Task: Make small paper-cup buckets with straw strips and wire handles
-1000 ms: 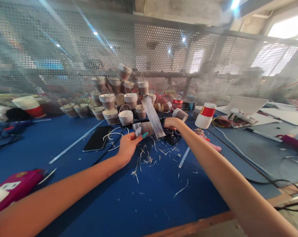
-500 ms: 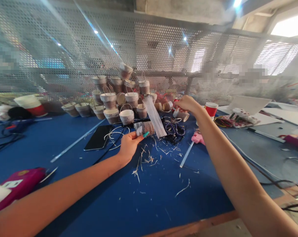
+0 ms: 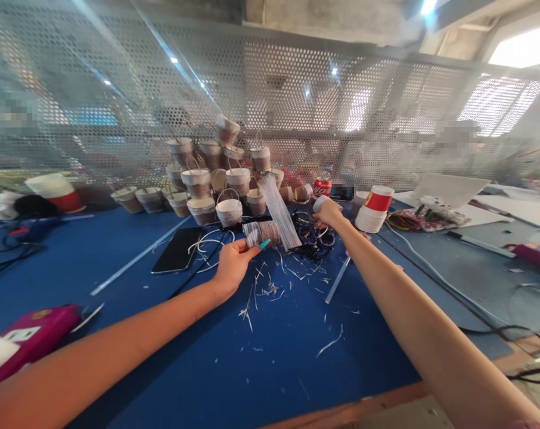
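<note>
My left hand (image 3: 232,265), with a teal thumbnail, pinches a small grey-brown pot (image 3: 264,232) lying on its side, its ringed surface facing me. My right hand (image 3: 329,214) reaches forward with fingers closed around a small white-and-brown pot (image 3: 318,204), most of which the hand hides. Directly behind it stands a red drink can (image 3: 322,187). Between the hands lie a bundle of pale strips (image 3: 279,213) and a dark blue tangle of cord or handles (image 3: 317,235). Small handled pots (image 3: 229,211) are stacked behind my left hand.
A black phone (image 3: 176,250) and white cable lie left of my hand. A clear glue stick (image 3: 338,279) pokes out beside my right forearm. Red-and-white stacked cups (image 3: 375,208) stand to the right. Fibre scraps (image 3: 270,289) litter the blue table (image 3: 261,369). A perforated screen (image 3: 297,89) rises behind.
My right hand has come down and slightly toward me, from in front of the red can onto the small pot. The can now shows. My left hand stays put.
</note>
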{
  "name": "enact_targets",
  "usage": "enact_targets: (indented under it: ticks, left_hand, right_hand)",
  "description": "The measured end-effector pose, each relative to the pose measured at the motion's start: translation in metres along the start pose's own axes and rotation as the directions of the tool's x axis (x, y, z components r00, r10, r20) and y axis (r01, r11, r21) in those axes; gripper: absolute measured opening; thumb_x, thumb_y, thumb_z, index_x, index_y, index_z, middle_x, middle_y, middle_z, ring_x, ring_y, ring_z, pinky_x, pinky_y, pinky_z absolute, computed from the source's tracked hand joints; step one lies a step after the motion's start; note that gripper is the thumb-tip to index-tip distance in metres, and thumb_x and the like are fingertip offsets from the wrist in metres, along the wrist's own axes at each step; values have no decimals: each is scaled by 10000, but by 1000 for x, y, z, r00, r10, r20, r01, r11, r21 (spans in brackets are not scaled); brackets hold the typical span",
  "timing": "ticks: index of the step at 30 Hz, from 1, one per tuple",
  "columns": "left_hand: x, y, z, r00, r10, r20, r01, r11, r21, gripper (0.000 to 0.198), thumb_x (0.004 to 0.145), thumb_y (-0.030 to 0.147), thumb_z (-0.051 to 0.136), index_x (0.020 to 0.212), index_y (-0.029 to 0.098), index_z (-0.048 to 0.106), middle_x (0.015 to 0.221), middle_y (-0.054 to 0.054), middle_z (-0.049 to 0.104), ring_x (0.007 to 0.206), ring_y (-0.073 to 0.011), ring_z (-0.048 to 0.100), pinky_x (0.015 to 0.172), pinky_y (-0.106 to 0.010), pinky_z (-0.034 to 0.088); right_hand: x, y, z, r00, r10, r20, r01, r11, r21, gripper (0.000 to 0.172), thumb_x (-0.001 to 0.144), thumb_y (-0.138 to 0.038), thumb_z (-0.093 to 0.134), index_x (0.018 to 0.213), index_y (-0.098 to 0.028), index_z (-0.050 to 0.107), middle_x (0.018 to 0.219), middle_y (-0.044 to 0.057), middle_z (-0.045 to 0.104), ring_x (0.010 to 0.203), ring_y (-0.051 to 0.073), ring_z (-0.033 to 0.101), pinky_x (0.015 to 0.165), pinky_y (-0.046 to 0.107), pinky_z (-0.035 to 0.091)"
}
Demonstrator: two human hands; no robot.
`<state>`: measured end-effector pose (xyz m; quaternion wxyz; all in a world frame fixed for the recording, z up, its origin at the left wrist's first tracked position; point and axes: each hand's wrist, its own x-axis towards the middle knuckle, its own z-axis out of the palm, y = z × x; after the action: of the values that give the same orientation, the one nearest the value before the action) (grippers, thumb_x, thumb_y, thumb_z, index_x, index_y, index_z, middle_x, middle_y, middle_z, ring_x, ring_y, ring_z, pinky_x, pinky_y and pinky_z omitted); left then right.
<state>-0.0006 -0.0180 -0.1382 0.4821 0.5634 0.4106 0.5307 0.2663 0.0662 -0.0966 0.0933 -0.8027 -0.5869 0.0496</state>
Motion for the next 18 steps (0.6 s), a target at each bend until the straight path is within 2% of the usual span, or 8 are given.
enact_targets:
  ticks: [5,10,15,18]
  left_hand:
    - [1,-1,0,1000,17,3,-17,1000,21,185,578,309,776,661,162,697,689,-9,696,621,-128,569,592,-246,428]
    - [1,-1,0,1000,19,12,-19,999,37,215,585,327,781,701,160,712,732,-10,713,643,-130,582,623,-247,435]
    - [0,-2,-1,1000,5,22,-5,1000,27,266,586,341,787,768,158,728,775,-19,725,678,-140,599,660,-254,443]
    - [1,-2,-1,1000,5,26,-6,999,32,267,585,332,786,777,156,730,777,-27,726,683,-149,605,657,-258,443]
  right_hand:
    - [3,6,9,998,55,14,-55,998,40,338,896,-334,552,1177,-147,546,1161,88,576,976,197,595,819,401,513]
    - [2,4,13,996,90,-1,-90,994,58,415,928,-392,473,1126,-40,574,1145,208,586,1066,271,568,819,367,492]
    - [11,5,14,992,101,79,-104,994,38,336,892,-346,556,1159,-142,561,1164,97,577,996,204,590,835,393,505]
    - [17,8,16,990,94,102,-98,995,33,329,895,-339,552,1166,-152,557,1164,87,574,986,204,590,824,393,510]
